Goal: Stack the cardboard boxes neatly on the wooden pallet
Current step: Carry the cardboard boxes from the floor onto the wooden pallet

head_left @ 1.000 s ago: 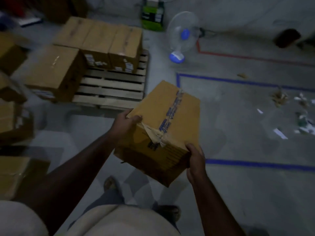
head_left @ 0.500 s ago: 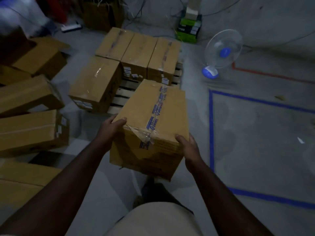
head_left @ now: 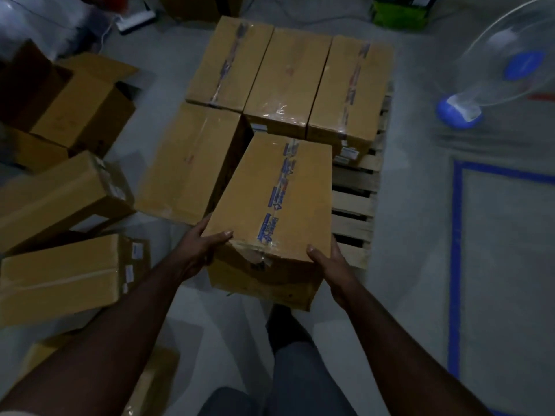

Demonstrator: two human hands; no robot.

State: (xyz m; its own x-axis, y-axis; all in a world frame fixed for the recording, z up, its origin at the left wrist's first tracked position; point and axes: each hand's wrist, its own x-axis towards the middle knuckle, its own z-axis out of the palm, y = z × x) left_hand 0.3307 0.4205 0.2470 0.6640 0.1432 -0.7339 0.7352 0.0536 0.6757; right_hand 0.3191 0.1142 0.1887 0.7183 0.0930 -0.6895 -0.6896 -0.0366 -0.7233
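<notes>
I hold a taped cardboard box [head_left: 270, 205] over the near middle of the wooden pallet [head_left: 354, 202]. My left hand [head_left: 201, 244] grips its near left corner and my right hand [head_left: 327, 262] grips its near right corner. Three boxes [head_left: 288, 82] stand side by side along the pallet's far row. A fourth box [head_left: 189, 163] lies on the pallet's near left, just left of the held box. Bare slats show to the right of the held box.
Several loose boxes [head_left: 63, 190] lie on the floor to the left, one of them open [head_left: 84, 97]. A floor fan [head_left: 504, 73] stands at the right. Blue tape lines [head_left: 455, 265] mark the floor. My leg and foot [head_left: 288, 334] are below the box.
I have stepped closer to the pallet and carried the box forward, so it now hangs over the pallet's near slats beside the fourth box. Both hands keep their grip.
</notes>
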